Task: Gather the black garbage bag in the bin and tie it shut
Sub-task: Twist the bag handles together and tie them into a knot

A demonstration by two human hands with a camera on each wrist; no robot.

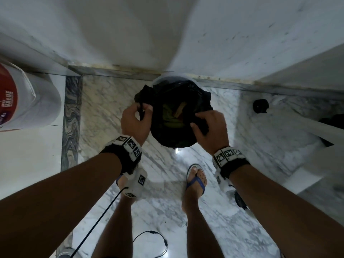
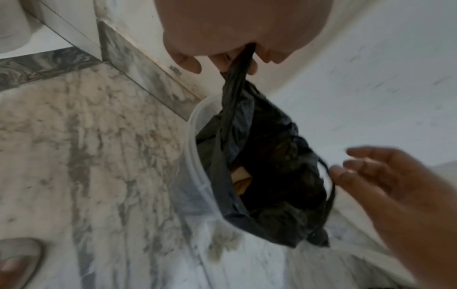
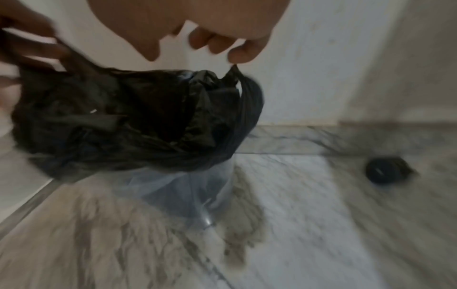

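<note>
A person stands on a white, grey-veined marble floor [image 1: 242, 229], looking down at their own bare forearms and feet in blue flip-flops [image 1: 197, 181]. Just ahead of the feet, against the base of a white wall [image 1: 130, 30], stands a small translucent white plastic bin [image 2: 191, 187]. A crinkled black plastic garbage bag [image 1: 174, 134] sits inside the bin, its mouth open and its edges pulled up above the rim. Inside the bag, some greenish and tan waste [image 1: 174, 114] shows.

The left hand [image 1: 135, 122] is at the bag's left edge, with fingers and thumb pinched tight on a thin twisted strip of the black plastic. The left wrist view shows that strip running taut from the fingers [image 2: 188, 62] down to the bag.

The right hand [image 1: 210, 127] is at the bag's right edge, fingers curled over a bunched fold of black plastic in the head view. In the blurred right wrist view only one fingertip [image 3: 239, 55] meets a raised peak of the bag, so how firmly it grips cannot be told.

A small round black object [image 1: 260, 106] lies on the floor to the right, well apart from the bin. At far left stands a white container with a red label [image 1: 16, 97].
</note>
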